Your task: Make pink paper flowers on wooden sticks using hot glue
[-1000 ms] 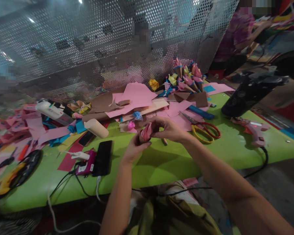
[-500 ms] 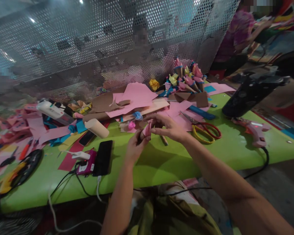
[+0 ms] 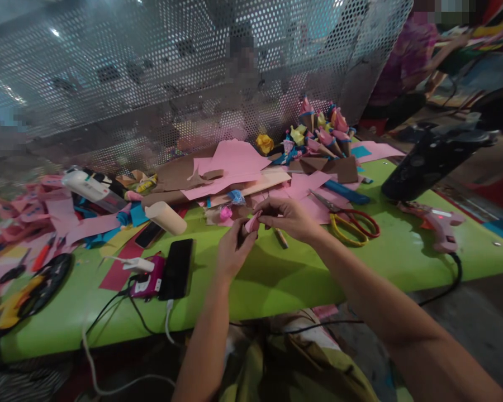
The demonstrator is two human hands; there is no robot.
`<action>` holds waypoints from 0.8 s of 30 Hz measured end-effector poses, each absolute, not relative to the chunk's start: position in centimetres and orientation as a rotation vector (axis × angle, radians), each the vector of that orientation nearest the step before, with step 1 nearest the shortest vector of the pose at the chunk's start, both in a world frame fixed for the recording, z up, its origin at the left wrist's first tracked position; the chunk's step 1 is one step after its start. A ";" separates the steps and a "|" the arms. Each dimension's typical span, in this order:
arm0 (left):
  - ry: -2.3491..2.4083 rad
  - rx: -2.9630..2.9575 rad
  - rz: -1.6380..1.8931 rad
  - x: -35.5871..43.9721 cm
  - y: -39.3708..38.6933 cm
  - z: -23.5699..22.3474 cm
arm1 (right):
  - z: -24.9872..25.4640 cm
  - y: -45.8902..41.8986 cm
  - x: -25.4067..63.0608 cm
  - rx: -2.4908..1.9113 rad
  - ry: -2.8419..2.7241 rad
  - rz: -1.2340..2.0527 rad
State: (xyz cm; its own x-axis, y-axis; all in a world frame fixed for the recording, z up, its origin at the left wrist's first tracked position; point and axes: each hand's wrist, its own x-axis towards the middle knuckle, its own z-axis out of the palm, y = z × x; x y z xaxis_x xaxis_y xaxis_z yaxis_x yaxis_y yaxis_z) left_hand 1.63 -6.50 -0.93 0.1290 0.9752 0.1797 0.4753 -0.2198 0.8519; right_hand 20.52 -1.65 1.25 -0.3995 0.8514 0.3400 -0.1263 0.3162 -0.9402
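Between my hands, above the green table (image 3: pixel 251 301), is a small folded piece of pink paper (image 3: pixel 252 223). My left hand (image 3: pixel 235 248) is closed around its lower part. My right hand (image 3: pixel 287 218) pinches its upper edge with thumb and fingertips. The paper's underside is hidden by my left fingers. Just right of my hands lies a short pencil-like stick (image 3: pixel 281 238). Scissors with yellow and red handles (image 3: pixel 350 226) rest beyond it. A small bright pink crumpled paper ball (image 3: pixel 225 213) and a blue one (image 3: pixel 236 196) lie behind my hands.
Pink paper sheets (image 3: pixel 235 162) and finished paper cones (image 3: pixel 324 134) are piled at the back. A pink glue gun (image 3: pixel 442 226) and a black tumbler (image 3: pixel 427 162) are on the right. On the left are a phone (image 3: pixel 176 269), a cardboard tube (image 3: pixel 166 218) and cables. A perforated metal panel (image 3: pixel 151 84) stands behind.
My right hand has drawn its fingers together into a pinch on the paper's top edge, where they were more spread before. My left hand keeps its hold.
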 end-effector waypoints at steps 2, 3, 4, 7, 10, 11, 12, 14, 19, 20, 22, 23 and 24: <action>1.359 1.741 1.042 1.7 -6.6 -0.9 | 1.2 -1.6 20.5 -0.665 -1.624 1.263; 1.327 1.709 1.058 1.7 -6.6 -0.9 | 1.2 -1.7 20.5 -0.661 -1.629 1.261; 1.295 1.670 1.078 1.8 -6.6 -0.9 | 1.2 -1.7 20.5 -0.656 -1.629 1.260; 1.239 1.544 1.157 2.0 -6.5 -1.1 | 1.2 -1.8 20.4 -0.629 -1.595 1.298; 1.243 1.466 1.212 1.9 -6.3 -1.5 | 1.3 -2.1 20.1 -0.634 -1.540 1.351; 1.241 1.453 1.224 1.9 -6.3 -1.6 | 1.4 -2.1 20.0 -0.647 -1.548 1.349; 1.237 1.446 1.235 1.8 -6.2 -1.7 | 1.4 -2.2 19.9 -0.659 -1.572 1.335; 1.217 1.446 1.245 1.8 -6.2 -1.9 | 1.4 -2.3 19.8 -0.668 -1.655 1.280; 1.176 1.451 1.223 1.9 -6.4 -1.5 | 1.1 -2.2 19.5 -0.655 -1.827 1.021; 1.187 1.428 1.233 2.0 -6.4 -1.4 | 1.0 -2.1 19.5 -0.663 -1.846 0.980; 1.220 1.363 1.247 1.9 -6.4 -1.4 | 0.9 -2.0 19.5 -0.673 -1.880 0.924; 1.236 1.325 1.242 1.8 -6.4 -1.5 | 0.9 -2.0 19.6 -0.667 -1.898 0.902; 1.243 1.287 1.226 1.7 -6.3 -1.5 | 0.9 -2.0 19.6 -0.654 -1.914 0.883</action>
